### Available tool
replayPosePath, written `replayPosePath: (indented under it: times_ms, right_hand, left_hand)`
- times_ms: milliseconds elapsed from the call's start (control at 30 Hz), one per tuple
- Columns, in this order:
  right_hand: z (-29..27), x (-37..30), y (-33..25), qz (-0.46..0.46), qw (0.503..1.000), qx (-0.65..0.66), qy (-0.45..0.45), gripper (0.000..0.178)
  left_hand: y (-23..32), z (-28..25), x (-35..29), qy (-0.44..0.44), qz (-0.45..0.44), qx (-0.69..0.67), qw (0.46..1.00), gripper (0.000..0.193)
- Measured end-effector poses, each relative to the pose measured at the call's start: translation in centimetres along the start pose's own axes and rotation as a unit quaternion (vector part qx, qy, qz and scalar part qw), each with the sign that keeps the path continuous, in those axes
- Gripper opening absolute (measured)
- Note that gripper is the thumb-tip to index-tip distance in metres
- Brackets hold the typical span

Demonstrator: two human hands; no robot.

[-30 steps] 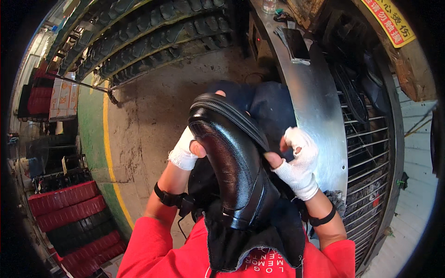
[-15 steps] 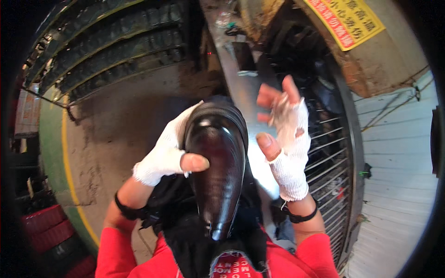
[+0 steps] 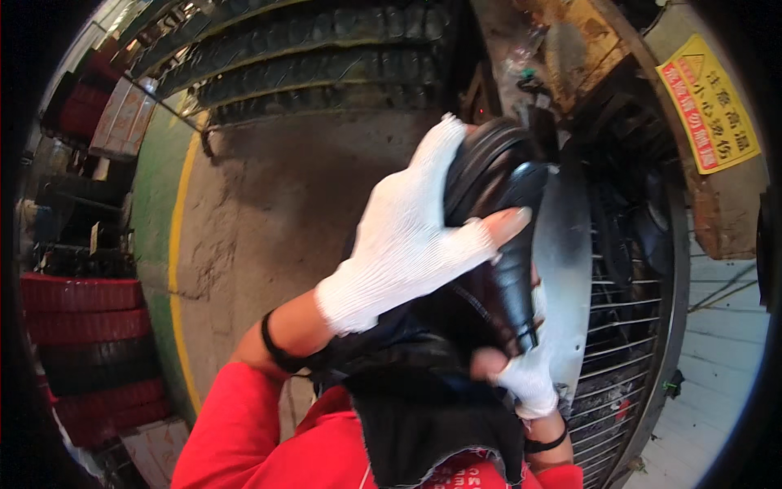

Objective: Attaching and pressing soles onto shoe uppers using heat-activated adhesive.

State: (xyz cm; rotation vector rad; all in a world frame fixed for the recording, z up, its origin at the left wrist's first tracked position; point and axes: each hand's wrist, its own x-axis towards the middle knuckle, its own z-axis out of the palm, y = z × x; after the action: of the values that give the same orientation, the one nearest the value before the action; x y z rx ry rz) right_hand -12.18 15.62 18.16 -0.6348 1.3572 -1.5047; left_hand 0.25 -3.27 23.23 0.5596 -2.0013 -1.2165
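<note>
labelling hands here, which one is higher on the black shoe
The left hand: it grips the shoe near its upper end, while the right hand is down by the lower end.

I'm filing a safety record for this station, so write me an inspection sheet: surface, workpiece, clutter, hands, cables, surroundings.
Surface: bare metal counter on the right, beside a rack of metal bars.
Workpiece: one glossy black shoe, held up off the counter.
Clutter: small blurred items at the counter's far end.
Hands: left hand, white-gloved, grips the shoe, thumb across it; right hand, also gloved, at its near end, partly hidden, contact unclear.
Cables: thin line along the white wall, possibly a cord.
Surroundings: rows of dark shoes ahead; red and black stack left; yellow-and-red sign right.
</note>
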Motion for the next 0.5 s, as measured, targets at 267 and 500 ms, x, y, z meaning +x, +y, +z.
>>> replayPosePath:
  times_ms: [267, 500]
  right_hand:
    - [-9.1, -2.5, 2.8, 0.118, 0.992, 0.048, 0.005, 0.106]
    - [-10.5, -3.1, 4.1, 0.065, 0.997, 0.024, 0.029, 0.086]
  left_hand:
    - [-4.2, 3.3, -6.3, -0.15, -0.147, -0.029, 0.977, 0.119]
    - [-2.6, 5.4, -9.3, -0.116, -0.167, -0.075, 0.976, 0.118]
